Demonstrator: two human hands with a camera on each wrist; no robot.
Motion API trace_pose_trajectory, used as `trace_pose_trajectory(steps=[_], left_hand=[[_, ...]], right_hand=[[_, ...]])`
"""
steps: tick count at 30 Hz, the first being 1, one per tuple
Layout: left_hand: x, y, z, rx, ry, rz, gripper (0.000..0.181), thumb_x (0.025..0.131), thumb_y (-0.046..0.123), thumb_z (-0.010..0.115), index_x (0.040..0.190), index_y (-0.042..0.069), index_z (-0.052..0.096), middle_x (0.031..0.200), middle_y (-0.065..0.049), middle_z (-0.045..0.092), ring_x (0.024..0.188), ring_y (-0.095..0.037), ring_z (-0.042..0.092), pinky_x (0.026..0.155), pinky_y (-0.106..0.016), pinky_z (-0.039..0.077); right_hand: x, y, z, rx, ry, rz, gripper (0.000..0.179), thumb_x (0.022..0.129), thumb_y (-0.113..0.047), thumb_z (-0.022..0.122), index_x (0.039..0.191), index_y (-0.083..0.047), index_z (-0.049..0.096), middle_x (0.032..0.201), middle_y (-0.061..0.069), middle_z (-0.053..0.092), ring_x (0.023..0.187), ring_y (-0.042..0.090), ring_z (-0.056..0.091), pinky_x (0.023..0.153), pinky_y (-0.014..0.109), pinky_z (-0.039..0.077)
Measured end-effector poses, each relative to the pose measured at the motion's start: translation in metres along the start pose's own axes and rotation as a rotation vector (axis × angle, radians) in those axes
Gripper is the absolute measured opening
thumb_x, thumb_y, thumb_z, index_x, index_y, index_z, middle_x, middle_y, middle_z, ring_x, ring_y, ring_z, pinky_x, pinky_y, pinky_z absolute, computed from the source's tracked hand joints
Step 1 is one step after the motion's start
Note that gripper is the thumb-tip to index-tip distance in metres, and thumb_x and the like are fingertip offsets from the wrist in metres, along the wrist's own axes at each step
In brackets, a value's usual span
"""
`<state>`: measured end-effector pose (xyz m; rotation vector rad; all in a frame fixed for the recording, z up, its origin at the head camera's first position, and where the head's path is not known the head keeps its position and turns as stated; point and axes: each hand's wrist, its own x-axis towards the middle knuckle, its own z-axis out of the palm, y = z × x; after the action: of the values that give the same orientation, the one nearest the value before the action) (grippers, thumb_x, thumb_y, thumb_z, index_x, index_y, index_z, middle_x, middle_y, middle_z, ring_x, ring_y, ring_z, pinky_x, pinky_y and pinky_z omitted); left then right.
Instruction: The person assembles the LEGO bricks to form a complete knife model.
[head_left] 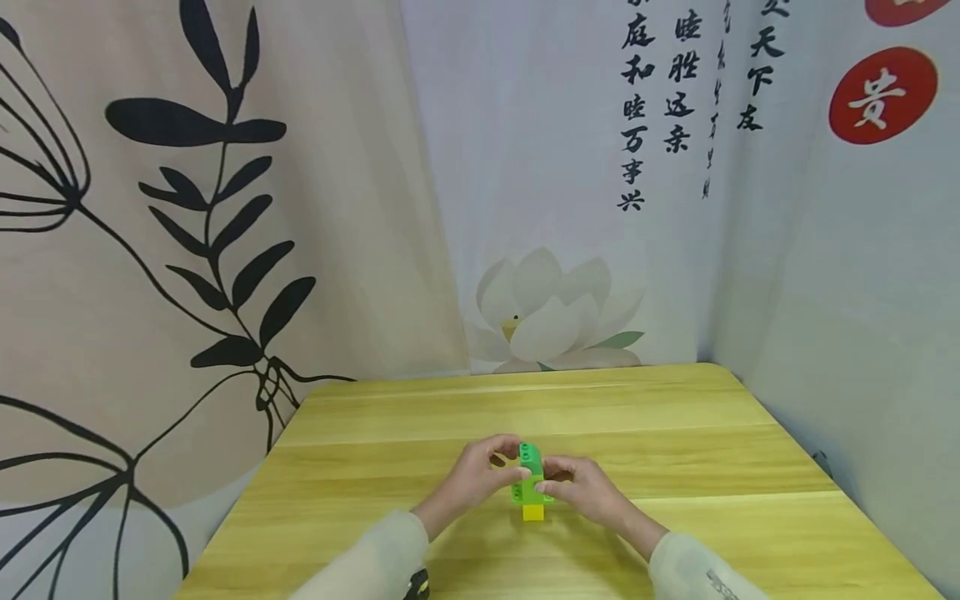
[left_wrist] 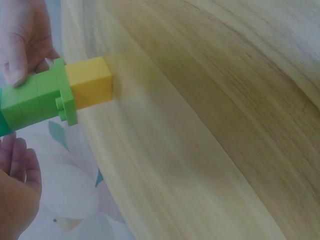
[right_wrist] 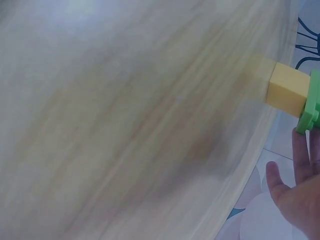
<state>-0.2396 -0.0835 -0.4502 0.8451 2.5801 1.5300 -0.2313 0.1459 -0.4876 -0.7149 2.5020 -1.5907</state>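
Note:
A small stack of toy building blocks stands upright on the wooden table. At its foot is a yellow block, above it light green blocks with a studded ledge, and on top a darker green block. My left hand holds the stack's upper left side, thumb in front and fingers reaching behind. From the right, my right hand grips the light green part with its thumb on the near face. The left wrist view shows the yellow block against the tabletop and the right thumb on the light green block.
The wooden table runs back to a printed curtain with leaves, a lotus and writing. A dark object with yellow marks shows at the front edge beside the left sleeve.

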Motion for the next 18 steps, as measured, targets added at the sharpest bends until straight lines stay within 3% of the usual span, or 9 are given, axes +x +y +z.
trace_pose_trajectory(steps=[9,18], left_hand=[[0.0010,-0.0068,0.0026,0.044,-0.013,0.034,0.022,0.094,0.034,0.070,0.113,0.021,0.071,0.104,0.014,0.065,0.103,-0.012,0.057,0.088,-0.032,0.047],[0.0012,-0.0060,0.0037,0.082,-0.011,0.077,0.020,0.095,0.034,0.068,0.110,0.021,0.070,0.104,0.012,0.066,0.103,-0.014,0.058,0.090,-0.037,0.048]], right_hand=[[-0.0002,0.0023,0.0025,0.009,0.003,0.005,0.038,0.095,-0.030,0.069,0.127,-0.010,0.066,0.114,0.003,0.069,0.103,0.022,0.062,0.085,0.034,0.055],[-0.0013,-0.0003,0.0015,0.038,0.006,0.024,0.041,0.094,-0.032,0.069,0.128,-0.009,0.065,0.118,0.005,0.068,0.108,0.024,0.062,0.087,0.035,0.054]])
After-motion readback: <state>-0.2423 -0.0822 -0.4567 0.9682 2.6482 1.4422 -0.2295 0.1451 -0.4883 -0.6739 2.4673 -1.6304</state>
